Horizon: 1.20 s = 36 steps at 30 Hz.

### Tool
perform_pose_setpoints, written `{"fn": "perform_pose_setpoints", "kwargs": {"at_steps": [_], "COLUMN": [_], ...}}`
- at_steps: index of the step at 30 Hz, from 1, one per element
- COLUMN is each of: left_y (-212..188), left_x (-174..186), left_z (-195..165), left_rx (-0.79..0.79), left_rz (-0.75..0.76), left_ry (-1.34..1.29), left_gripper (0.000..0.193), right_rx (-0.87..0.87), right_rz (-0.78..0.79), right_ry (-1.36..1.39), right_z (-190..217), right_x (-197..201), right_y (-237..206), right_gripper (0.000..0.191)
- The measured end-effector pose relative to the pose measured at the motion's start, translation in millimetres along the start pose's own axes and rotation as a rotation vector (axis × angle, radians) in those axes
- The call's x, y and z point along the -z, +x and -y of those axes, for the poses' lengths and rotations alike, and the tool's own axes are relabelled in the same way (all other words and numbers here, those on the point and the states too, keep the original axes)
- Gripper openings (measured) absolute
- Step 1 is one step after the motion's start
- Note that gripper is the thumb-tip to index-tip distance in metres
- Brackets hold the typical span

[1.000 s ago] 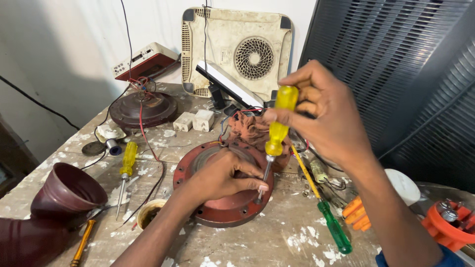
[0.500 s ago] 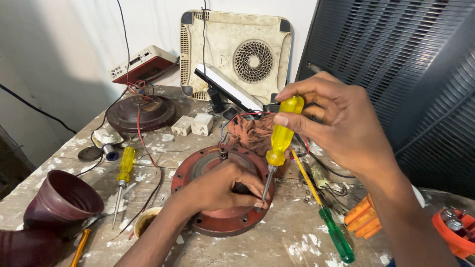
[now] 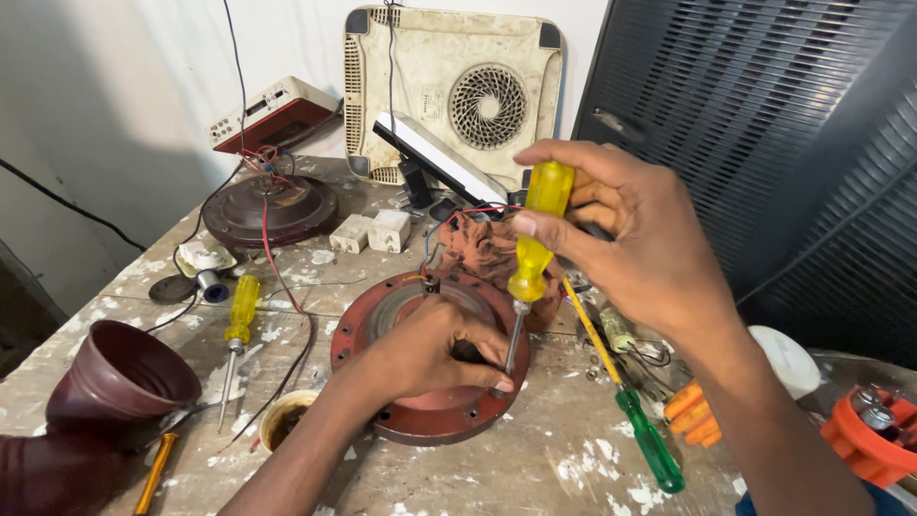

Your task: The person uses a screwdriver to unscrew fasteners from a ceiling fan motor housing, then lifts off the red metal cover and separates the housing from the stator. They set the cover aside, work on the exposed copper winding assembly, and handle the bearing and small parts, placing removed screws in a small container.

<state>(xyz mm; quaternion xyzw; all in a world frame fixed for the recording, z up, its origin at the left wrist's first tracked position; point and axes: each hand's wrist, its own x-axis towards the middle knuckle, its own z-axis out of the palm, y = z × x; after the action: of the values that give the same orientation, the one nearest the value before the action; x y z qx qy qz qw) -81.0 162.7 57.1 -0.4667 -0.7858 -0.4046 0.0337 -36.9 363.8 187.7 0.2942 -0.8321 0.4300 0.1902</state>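
Observation:
A round red metal motor housing (image 3: 382, 330) lies flat on the paint-spattered workbench (image 3: 535, 459). My left hand (image 3: 430, 349) rests on top of it, fingers curled over its middle and right side. My right hand (image 3: 630, 239) grips a yellow-handled screwdriver (image 3: 533, 244) held nearly upright. Its metal tip meets the housing's rim just beside my left fingers. A rust-coloured coil with thin wires (image 3: 482, 244) sits right behind the housing.
A second yellow screwdriver (image 3: 239, 320) and a dark red pipe elbow (image 3: 105, 382) lie at left. A green-handled screwdriver (image 3: 640, 435) and orange pliers handles (image 3: 695, 413) lie at right. Behind stand a dark fan motor (image 3: 267, 205), a beige vented casing (image 3: 458, 86) and a small pot (image 3: 285, 416).
My right hand has tilted the yellow screwdriver slightly and kept its tip at the housing's rim. The view has drifted a little. My left hand stays on the housing.

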Motion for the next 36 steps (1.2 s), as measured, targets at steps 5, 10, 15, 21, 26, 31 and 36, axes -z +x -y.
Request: {"fn": "perform_pose_setpoints", "kwargs": {"at_steps": [5,10,15,21,26,31,36], "left_y": [2,0,0,0,-1,-2,-2], "left_x": [2,7,4,0,-3,-3,5], "left_z": [-4,-5,-3,-1,-1,-6,-11], "left_rx": [0.021,-0.117,-0.054,-0.001,0.012,0.015,-0.070], "left_rz": [0.050,0.114,0.106,0.035,0.006,0.006,0.067], "left_ry": [0.033,-0.034,-0.026,0.066,0.094,0.112,0.072], "left_gripper": [0.023,0.029,0.022,0.019,0.025,0.028,0.034], "right_rx": [-0.001,0.054,0.074,0.035,0.028,-0.017,-0.004], "right_rz": [0.064,0.052,-0.061,0.070,0.054,0.037,0.129], "right_ry": [0.162,0.177,-0.134,0.082,-0.067,-0.066,0.068], "right_z": [1,2,7,18,24,28,29], "right_x": [8,7,-1,8,2,0,12], "right_y": [-5,-7,-9,-10,-12,-14,-20], "right_gripper": [0.051,0.048,0.052,0.059,0.064,0.052,0.054]}}
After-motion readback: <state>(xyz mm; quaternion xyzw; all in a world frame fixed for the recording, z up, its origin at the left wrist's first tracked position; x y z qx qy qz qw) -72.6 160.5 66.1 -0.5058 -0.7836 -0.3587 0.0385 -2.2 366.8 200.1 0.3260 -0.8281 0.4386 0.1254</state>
